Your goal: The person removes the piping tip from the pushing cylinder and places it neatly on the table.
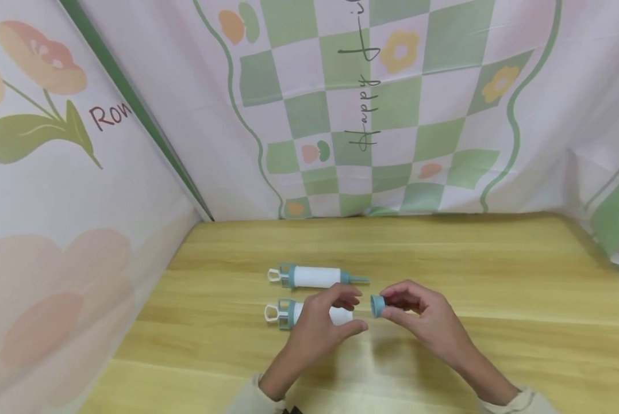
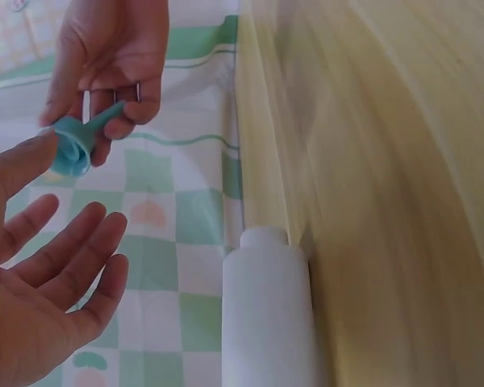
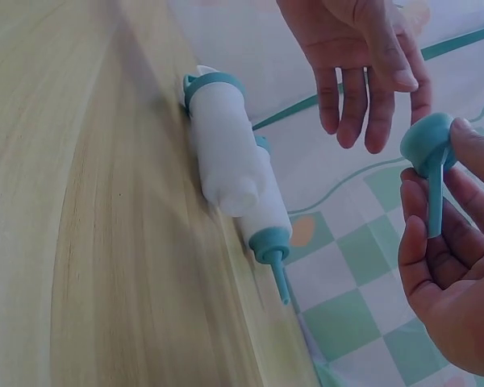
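My right hand (image 1: 435,322) pinches a teal nozzle cap (image 1: 377,306) between thumb and fingers, above the table. In the right wrist view, the cap's thin spout (image 3: 436,205) points down toward the palm. My left hand (image 1: 319,322) hangs with loosely bent fingers over a white syringe-like tube (image 1: 341,315), part of which it hides. That tube has a teal collar and a pale loop handle at its left end; its bare white neck (image 3: 240,197) shows at the other. A second such tube (image 1: 316,277) lies behind it, with a teal nozzle fitted.
Both tubes lie on a wood-grain table (image 1: 495,259). A fabric curtain with green and white checks (image 1: 397,103) hangs behind the table's far edge. Another flowered curtain (image 1: 81,190) borders the left side.
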Demonstrator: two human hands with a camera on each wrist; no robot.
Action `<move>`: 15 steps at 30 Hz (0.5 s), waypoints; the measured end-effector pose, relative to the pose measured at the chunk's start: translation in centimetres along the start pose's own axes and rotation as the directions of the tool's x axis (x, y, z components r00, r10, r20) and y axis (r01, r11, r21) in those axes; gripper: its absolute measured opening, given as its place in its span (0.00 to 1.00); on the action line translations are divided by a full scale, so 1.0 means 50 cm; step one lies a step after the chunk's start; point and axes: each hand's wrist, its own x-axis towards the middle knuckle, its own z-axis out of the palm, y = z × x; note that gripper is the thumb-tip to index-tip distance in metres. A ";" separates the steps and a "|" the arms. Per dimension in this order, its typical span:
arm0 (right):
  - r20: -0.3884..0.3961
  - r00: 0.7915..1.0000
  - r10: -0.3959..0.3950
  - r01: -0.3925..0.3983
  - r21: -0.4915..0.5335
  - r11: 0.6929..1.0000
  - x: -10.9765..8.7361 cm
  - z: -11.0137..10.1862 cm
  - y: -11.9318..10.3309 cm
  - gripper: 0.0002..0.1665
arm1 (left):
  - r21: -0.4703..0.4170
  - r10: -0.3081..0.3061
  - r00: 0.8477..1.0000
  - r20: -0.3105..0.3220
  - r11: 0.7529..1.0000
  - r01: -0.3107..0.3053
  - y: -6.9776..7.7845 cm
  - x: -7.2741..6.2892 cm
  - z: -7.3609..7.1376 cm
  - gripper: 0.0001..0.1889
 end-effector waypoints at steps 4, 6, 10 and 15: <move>-0.004 1.000 -0.005 0.005 0.009 1.000 -0.002 0.000 -0.001 0.11 | -0.035 0.013 1.000 -0.009 0.999 -0.013 0.004 0.005 0.008 0.24; -0.004 1.000 -0.003 0.003 0.010 1.000 -0.003 0.000 -0.002 0.11 | -0.053 0.017 1.000 -0.010 0.998 -0.018 0.006 0.007 0.012 0.24; -0.006 1.000 -0.007 0.007 -0.008 1.000 -0.007 0.000 -0.002 0.12 | -0.075 0.027 1.000 -0.001 0.997 -0.027 0.003 0.010 0.018 0.24; -0.014 1.000 -0.006 0.006 -0.006 1.000 -0.008 0.001 -0.001 0.12 | -0.074 0.040 0.999 0.005 0.996 -0.040 0.003 0.014 0.025 0.24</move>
